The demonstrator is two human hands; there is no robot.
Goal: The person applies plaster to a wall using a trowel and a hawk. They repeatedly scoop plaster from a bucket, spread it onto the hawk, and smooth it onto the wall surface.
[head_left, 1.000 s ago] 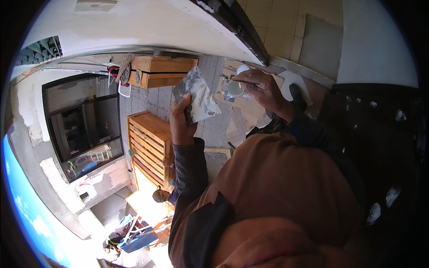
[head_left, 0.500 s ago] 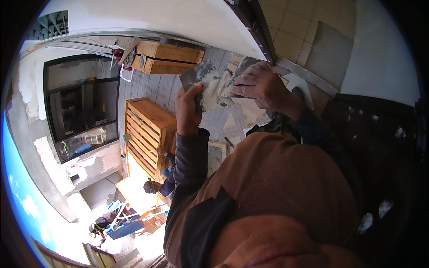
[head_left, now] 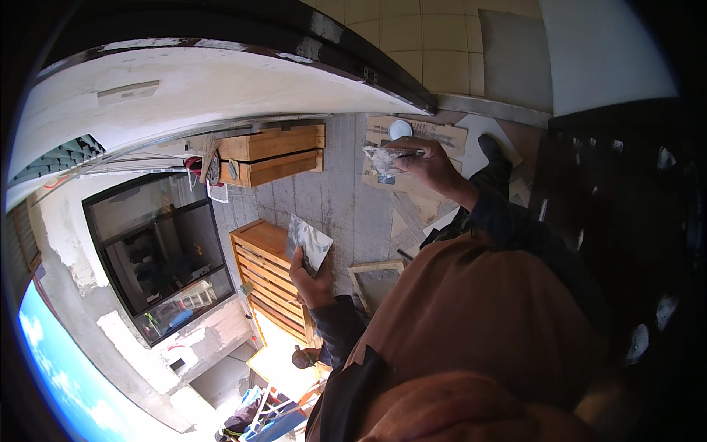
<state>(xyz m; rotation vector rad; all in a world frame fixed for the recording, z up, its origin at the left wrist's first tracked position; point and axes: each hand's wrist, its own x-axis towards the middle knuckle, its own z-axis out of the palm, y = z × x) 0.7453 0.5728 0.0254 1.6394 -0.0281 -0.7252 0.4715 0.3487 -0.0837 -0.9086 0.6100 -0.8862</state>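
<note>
My left hand (head_left: 313,283) grips a flat, thin putty scraper (head_left: 311,241) by its lower edge, thumb on its face. Whitish smears coat that plate, which is tilted up. Farther right, my right hand (head_left: 436,169) is closed on a second putty scraper (head_left: 384,159), thickly caked with pale filler. Its handle is hidden in my fingers. A wide gap lies between the two hands. Just past the right hand, a round white container (head_left: 400,130) rests on flattened cardboard (head_left: 442,136).
A slatted wooden crate (head_left: 269,276) stands left of my left hand, another wooden box (head_left: 269,158) beyond it. A shallow framed tray (head_left: 375,283) lies near my body. The white wall (head_left: 243,81) with a dark edge is ahead. A person (head_left: 303,357) is at lower left.
My hands have separated: the left scraper is now away from the right one, and most of the filler shows on the right one. The view has shifted, showing more of the wall.
</note>
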